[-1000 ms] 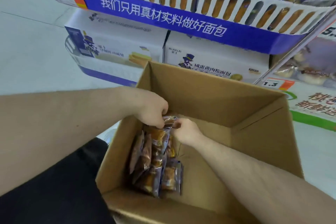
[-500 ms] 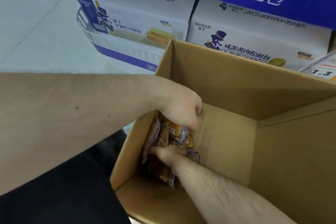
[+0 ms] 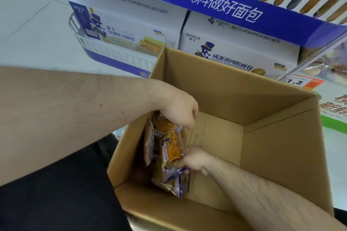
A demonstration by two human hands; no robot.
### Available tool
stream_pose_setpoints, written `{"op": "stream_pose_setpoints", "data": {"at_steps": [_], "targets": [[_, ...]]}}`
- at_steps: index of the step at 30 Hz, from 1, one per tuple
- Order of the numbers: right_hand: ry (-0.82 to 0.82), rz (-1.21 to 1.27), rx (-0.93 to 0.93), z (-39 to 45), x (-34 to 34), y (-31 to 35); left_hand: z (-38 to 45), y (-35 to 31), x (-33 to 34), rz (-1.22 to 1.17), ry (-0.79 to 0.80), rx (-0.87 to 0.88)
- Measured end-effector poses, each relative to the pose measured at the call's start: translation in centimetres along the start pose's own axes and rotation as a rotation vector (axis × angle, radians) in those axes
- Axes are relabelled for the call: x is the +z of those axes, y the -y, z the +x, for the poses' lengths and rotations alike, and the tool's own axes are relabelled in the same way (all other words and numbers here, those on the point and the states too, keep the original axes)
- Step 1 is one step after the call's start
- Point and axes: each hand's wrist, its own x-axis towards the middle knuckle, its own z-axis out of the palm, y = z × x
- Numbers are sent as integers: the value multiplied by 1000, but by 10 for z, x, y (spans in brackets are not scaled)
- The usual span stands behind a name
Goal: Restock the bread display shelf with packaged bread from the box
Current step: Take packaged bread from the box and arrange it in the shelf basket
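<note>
An open cardboard box (image 3: 272,148) stands below the display shelf (image 3: 187,0). Several bread packets (image 3: 171,148) in clear and purple wrappers lean against its left inner wall. My left hand (image 3: 180,110) is at the box's upper left corner, its fingers curled round the tops of the upper bread packets. My right hand (image 3: 195,159) reaches deep into the box and grips the lower end of a bread packet. More packets lie beneath, partly hidden by the hand.
The shelf's white slatted rail with a blue banner hangs above, bread behind it. Two white retail cartons (image 3: 127,28) sit on the lower tier behind the box. A price tag (image 3: 300,81) is at right. Pale tiled floor (image 3: 28,15) lies at left.
The view has tilted up slightly. My right hand has shifted from under the packets to their right side and now grips one; my left hand still holds the tops.
</note>
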Motion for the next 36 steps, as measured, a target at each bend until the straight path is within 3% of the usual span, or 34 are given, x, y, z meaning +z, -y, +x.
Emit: {"op": "stream_pose_setpoints", "data": {"at_steps": [7,10,13,15,17,20,24,29,36], "targets": [[-144,66,-194,-87,-96,18,-4,1,-2,-230,22,-29],[-194,231,-285,-127,-128,18,1,-1,2,-539,-10,-162],[-143,439,-399,-165,-144,17,4,-6,14,-928,119,-323],[-43,602,-537,-185,-148,16,7,-8,23,-1135,253,-318],[39,707,-661,-199,-149,17,7,-14,28,-1364,284,-232],[66,753,-786,-208,-149,24,-1,-27,24,-1703,126,-13],[62,738,-878,-216,-150,35,-7,-35,7,-1900,-129,130],[48,684,-916,-222,-157,43,-8,-27,-8,-2005,-223,204],[-71,478,-890,-218,-152,47,-4,-18,-16,-1541,-346,215]]}}
